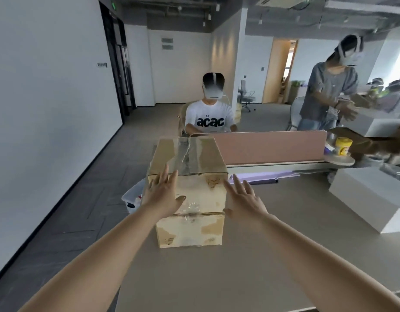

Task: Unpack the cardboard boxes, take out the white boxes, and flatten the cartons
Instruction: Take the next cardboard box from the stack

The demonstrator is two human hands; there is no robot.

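Desk (250, 278) | taped carton (190, 194) — hands (165, 194) (246, 199) spread | shirt (209, 117) "ačac"

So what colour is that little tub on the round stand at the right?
Yellow, lid and body alike: the tub, seen in the head view, the only one.

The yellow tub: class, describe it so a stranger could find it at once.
Follow the pink divider along the desk to its right end. Just past it, the yellow tub stands on a round pale plate. It is the only bright yellow thing among brown cartons and white boxes.
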